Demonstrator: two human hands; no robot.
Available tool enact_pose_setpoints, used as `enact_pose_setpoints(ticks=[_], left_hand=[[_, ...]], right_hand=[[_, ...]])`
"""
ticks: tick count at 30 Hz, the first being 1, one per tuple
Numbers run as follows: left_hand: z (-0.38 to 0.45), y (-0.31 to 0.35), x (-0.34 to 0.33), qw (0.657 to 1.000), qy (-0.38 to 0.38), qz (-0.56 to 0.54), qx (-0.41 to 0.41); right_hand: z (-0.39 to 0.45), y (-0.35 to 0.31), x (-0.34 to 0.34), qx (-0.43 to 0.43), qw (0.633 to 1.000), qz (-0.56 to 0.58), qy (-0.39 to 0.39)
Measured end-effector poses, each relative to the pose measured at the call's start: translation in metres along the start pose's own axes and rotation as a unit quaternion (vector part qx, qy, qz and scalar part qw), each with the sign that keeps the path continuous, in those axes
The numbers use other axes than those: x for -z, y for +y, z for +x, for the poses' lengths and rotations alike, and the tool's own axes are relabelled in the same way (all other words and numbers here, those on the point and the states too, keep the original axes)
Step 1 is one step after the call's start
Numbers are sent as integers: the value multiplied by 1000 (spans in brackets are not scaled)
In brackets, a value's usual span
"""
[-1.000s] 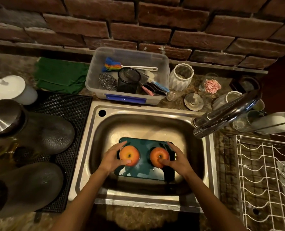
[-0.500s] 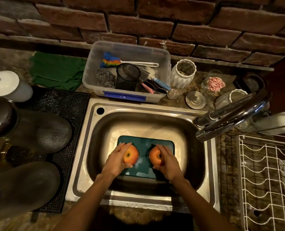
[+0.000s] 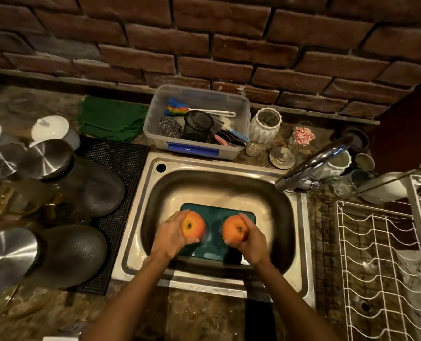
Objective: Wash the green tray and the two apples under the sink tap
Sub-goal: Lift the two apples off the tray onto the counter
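The green tray (image 3: pixel 215 215) lies flat on the bottom of the steel sink (image 3: pixel 300 232). My left hand (image 3: pixel 171 238) grips the left apple (image 3: pixel 193 227), orange-red with its stem end facing up, held above the tray. My right hand (image 3: pixel 251 241) grips the right apple (image 3: pixel 234 230) in the same way, a short gap from the first. The tap (image 3: pixel 313 163) reaches in from the right, its spout over the sink's back right corner. No water is seen running.
A clear tub of brushes and scrubbers (image 3: pixel 197 119) stands behind the sink, with a green cloth (image 3: pixel 111 118) to its left. Dark pans and steel lids (image 3: pixel 44 158) sit on a black mat at left. A white wire rack (image 3: pixel 386 267) is at right, jars behind the tap.
Both hands closed around the apples and lifted them off the tray. The two apples now sit higher and slightly farther apart.
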State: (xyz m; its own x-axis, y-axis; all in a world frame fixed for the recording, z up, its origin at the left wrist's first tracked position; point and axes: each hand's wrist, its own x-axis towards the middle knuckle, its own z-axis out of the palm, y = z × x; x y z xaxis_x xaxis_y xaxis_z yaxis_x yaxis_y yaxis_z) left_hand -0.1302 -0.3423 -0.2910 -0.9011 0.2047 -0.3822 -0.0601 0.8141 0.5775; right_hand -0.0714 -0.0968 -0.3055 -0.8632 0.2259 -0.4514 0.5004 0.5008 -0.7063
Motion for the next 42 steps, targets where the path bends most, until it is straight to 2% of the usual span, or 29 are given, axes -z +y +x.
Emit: enact_pose_setpoints(ticks=[8,17,27,33,42], left_hand=[[-61,21,51,997,76,-19,14],[-174,25,77,986,144,-67,53],[-274,-8,48,961,218,-72,155],[-308,-27,23,947,223,-84,215],[-322,-52,0,939,225,-18,261]], right_hand=[[-47,-37,30,36,998,40,-14],[-117,-78,17,104,993,33,-36],[-174,-94,-39,149,981,-10,-125],[-192,-87,-70,141,975,-46,-167],[-211,-78,-110,142,973,-76,-164]])
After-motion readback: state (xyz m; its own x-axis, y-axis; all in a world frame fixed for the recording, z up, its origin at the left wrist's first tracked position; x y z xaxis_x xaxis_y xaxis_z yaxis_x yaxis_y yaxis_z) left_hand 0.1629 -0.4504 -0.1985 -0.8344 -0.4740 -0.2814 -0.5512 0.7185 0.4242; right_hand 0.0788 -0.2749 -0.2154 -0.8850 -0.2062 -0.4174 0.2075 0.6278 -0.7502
